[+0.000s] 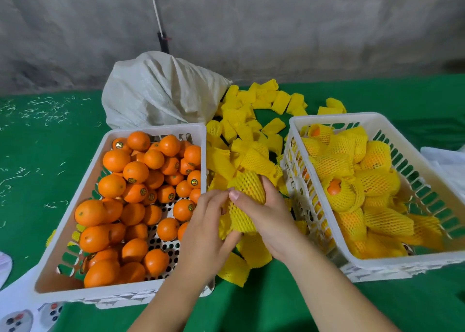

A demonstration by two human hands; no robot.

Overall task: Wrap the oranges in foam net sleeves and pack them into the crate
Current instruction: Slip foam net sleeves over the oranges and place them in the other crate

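- Grey concrete wall closed off the back of the room, rough and bare, with a pale cord and a dark handle leaning against it.
- Green cloth covered the surface from edge to edge, and pale shreds lay scattered on its far left part.
- On my left stood the white plastic crate of bare oranges, many carrying small round stickers, heaped enough to hide most of the perforated floor.
- On my right stood the packing crate, holding a good number of sleeved oranges, with the near right corner not yet filled, so I judged the task roughly midway.
- Behind the left crate slumped a woven white sack.
- Between the two crates lay a loose heap of yellow foam net sleeves, spreading back toward the sack.
- Above that heap I held the orange in hand, almost wholly covered by its net, so the step was the wrapping itself, nearly done.
- My left hand gripped the lower end of the sleeve, fingers curled round the foam.
- My right hand clasped the fruit from the right, thumb across the mesh.
- Next, I judged, the sleeve needed a last tug over the end, then a carry to the right and a gentle set-down in the open corner.
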